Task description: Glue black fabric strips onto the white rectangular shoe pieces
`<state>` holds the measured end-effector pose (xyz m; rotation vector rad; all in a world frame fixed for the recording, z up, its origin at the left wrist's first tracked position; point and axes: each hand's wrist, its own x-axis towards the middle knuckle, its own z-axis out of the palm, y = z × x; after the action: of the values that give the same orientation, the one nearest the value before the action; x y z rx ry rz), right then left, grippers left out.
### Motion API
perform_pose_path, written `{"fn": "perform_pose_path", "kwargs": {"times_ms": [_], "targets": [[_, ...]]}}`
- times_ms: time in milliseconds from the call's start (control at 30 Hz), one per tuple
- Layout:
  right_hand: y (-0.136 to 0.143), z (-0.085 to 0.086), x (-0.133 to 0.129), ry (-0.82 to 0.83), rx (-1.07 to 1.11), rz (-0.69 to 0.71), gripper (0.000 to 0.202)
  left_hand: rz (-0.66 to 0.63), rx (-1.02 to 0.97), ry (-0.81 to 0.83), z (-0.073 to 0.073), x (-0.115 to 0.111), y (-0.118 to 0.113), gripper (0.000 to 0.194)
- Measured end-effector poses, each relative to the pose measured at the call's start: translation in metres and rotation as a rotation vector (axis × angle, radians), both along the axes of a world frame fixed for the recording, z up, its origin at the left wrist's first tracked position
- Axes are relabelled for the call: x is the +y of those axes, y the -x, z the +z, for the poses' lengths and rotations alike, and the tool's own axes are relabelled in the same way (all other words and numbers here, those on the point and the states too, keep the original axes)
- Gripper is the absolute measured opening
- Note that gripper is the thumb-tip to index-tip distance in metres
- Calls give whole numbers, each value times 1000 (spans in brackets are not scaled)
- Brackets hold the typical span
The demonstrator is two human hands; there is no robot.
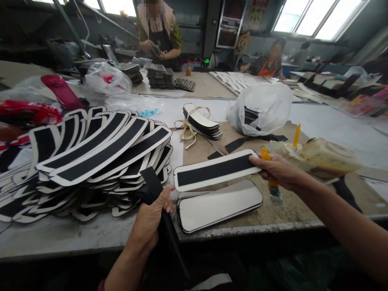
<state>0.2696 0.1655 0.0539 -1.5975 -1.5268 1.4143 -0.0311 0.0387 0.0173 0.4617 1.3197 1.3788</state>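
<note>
Right hand (280, 170) pinches the right end of a long white round-cornered panel with a black centre strip (212, 171), at the centre of the frame; a yellow-handled brush (273, 183) seems tucked into the same grip, though its middle is hidden. Left hand (154, 216), at lower centre, is closed round a limp black band (152, 182). Plain white panels (221, 208) lie stacked on the grey tabletop (91, 238), lower in the frame.
</note>
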Motion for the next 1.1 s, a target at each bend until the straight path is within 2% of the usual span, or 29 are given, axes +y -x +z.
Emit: {"fn": "perform_pose_path", "kwargs": {"times_ms": [100,167,200,267,333,467,533,633,767,900,1100], "targets": [[-12,-6,31,-183,-414,0,43,23,127,92,-8,-1,1,34],[-23,-6,35,-339,-683,-46,43,-8,216,133,-13,-9,-1,35],[-26,-4,32,-396,-748,-73,43,-16,249,149,-15,-14,-3,35],[-27,6,13,-449,-710,-143,44,0,300,175,-17,-24,-10,36],[-19,19,-15,-454,-523,-200,51,23,336,200,-19,-31,-17,36],[16,34,-69,-488,-430,-184,53,12,388,196,-25,-37,-23,31],[36,30,-86,-442,-326,-183,55,5,403,175,-27,-38,-22,28],[65,13,-99,-348,-57,-172,52,12,422,141,-30,-40,-19,26],[93,-11,-106,-172,218,-107,36,-31,434,91,-35,-43,-16,23],[101,-21,-109,-104,100,-36,27,-48,459,38,-39,-43,-14,20],[70,-18,-108,-305,-187,-171,24,-43,493,20,-37,-38,-14,19]]}}
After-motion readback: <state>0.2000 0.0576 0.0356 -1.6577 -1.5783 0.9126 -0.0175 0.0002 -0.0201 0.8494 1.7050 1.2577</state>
